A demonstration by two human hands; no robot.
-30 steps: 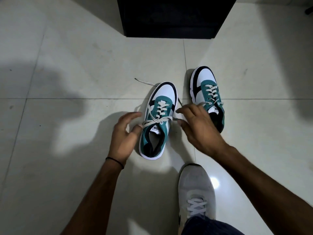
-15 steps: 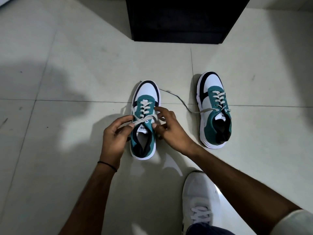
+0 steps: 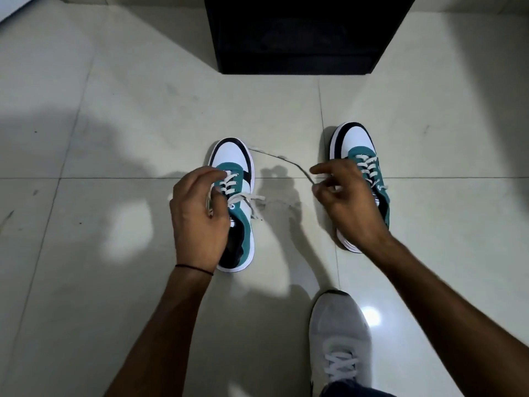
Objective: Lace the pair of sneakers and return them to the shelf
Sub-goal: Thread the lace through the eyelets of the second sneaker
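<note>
Two white, teal and black sneakers stand on the tiled floor, toes pointing away from me. The left sneaker point(image 3: 232, 156) has its laces point(image 3: 244, 200) crossed at the top eyelets. My left hand point(image 3: 197, 216) covers that shoe's left side and pinches one lace end. My right hand point(image 3: 347, 204) is out to the right, over the right sneaker point(image 3: 356, 138), pinching the other lace end point(image 3: 282, 159), which trails from the fingers toward the left sneaker's toe. The right sneaker's laces look threaded.
A black shelf unit point(image 3: 300, 35) stands on the floor straight ahead, its inside too dark to see. My own foot in a grey shoe point(image 3: 339, 333) rests at the lower right. Pale glossy tiles point(image 3: 114, 282) surround everything.
My right hand has pulled away from the left sneaker's tongue to the right, drawing a lace end out with it. My left hand has stayed at the shoe.
</note>
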